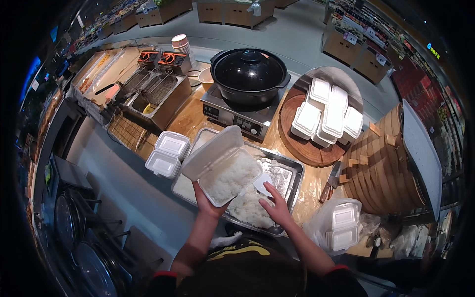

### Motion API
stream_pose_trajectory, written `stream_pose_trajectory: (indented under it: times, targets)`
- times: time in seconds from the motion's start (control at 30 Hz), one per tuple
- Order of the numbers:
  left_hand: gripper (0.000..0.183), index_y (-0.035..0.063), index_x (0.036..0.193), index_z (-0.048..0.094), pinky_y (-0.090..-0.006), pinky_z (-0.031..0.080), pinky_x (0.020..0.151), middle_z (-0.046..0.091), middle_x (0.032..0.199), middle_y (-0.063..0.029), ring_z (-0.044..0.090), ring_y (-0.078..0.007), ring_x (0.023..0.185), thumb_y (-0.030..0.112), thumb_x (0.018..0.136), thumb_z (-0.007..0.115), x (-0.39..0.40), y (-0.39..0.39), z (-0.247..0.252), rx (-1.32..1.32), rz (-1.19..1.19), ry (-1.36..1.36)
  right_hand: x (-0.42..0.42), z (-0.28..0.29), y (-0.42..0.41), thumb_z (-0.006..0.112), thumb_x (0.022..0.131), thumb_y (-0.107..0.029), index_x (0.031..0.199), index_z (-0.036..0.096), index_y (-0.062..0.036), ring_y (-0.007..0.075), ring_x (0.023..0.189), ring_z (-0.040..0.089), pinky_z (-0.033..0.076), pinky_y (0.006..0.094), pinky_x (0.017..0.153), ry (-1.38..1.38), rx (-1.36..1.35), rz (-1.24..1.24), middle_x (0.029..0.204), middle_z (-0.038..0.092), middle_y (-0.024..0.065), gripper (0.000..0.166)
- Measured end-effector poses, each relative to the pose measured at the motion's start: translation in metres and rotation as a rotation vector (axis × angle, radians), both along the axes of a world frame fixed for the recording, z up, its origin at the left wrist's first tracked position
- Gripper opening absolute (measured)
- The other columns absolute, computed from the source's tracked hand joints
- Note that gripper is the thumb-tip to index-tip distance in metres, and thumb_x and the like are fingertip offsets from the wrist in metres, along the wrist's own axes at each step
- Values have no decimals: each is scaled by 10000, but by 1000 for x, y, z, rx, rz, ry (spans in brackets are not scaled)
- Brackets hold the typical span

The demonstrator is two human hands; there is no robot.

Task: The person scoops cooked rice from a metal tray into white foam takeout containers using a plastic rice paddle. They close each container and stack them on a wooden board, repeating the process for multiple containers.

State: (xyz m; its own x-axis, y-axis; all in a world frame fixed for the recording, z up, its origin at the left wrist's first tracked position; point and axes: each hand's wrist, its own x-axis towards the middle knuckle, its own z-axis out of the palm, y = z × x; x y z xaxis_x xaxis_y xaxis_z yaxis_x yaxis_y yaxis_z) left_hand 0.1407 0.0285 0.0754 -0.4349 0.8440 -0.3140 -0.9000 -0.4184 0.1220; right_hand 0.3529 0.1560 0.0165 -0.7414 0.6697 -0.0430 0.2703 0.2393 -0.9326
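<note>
My left hand (210,202) holds a white foam clamshell box (230,178) from below; its lid stands raised and cooked white rice fills its base. The box is over a metal tray (300,174) of rice, where bare metal shows at the right side. My right hand (276,208) is over the tray's right part, fingers spread, beside a white flat scoop or spatula (262,184) lying at the box's right edge. Whether the fingertips touch the scoop is not clear. Loose rice (252,209) lies in the tray below the hands.
Beyond the tray, a black lidded pot (250,74) sits on a portable stove (237,115). At left are a deep fryer (156,104) and open foam boxes (167,154). At right stand closed foam boxes (332,111) on a round wooden board (297,144), a knife (330,183) and stacked bamboo steamers (382,170).
</note>
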Motion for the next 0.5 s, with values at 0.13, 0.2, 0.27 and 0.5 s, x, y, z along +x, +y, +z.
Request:
stream_pose_trajectory:
  times: [0.13, 0.2, 0.27, 0.5]
  targets:
    - [659, 196, 1476, 435, -655, 442, 1018, 485, 1476, -134, 491, -418, 1322, 604, 960, 390, 36, 37, 9, 9, -123, -37, -42, -19, 15, 619, 999, -289, 1584, 176, -119, 235, 1450, 327, 298, 417, 1176, 441, -715, 100, 1587, 312, 88, 753]
    - [647, 167, 1476, 432, -639, 445, 1027, 507, 1445, -150, 512, -421, 1301, 580, 981, 367, 53, 44, 25, 17, -146, 75, -32, -3, 16, 582, 1020, -287, 1578, 185, -108, 218, 1441, 338, 319, 406, 1165, 604, -843, 61, 1581, 318, 83, 708]
    - [580, 123, 1378, 481, -570, 478, 1007, 541, 1376, -150, 560, -379, 1230, 556, 1007, 374, 45, 52, 6, -61, -171, 172, -25, -7, 24, 520, 1051, -277, 1569, 208, -102, 195, 1385, 412, 371, 381, 1130, 775, -976, 8, 1539, 376, 75, 629]
    - [430, 103, 1332, 454, -379, 494, 950, 568, 1241, -121, 586, -224, 1119, 368, 1011, 558, 77, 92, 19, -409, -340, 949, -2, 50, 67, 479, 1067, -205, 1585, 186, -90, 162, 1248, 529, 421, 308, 1053, 540, -738, -89, 1405, 512, 113, 607]
